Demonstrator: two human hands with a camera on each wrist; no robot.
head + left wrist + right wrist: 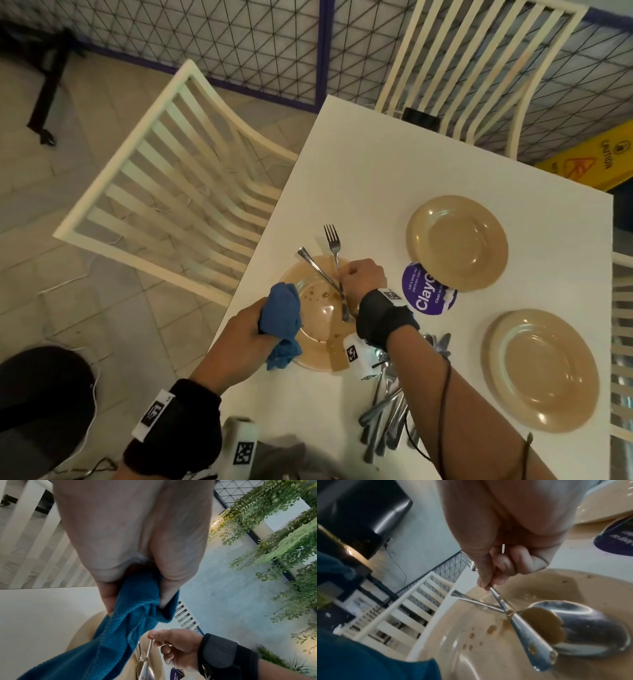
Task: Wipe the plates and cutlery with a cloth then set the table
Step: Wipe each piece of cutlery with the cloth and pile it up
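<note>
STEP: clear cutlery off soiled tan plate (318, 329), near tabletop edge | RIGHT: right hand (363, 281) pinches steel fork (334, 250); lift it level (crossed steel spoon (583, 626) may shift) | LEFT: left hand (246, 335) grips bunched blue cloth (282, 318), ready to wipe.

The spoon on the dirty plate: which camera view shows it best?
The right wrist view: the spoon fills it, its bowl on the dirty plate, under the fork. The head view shows mainly its handle. In the left wrist view it cannot be told apart.
</note>
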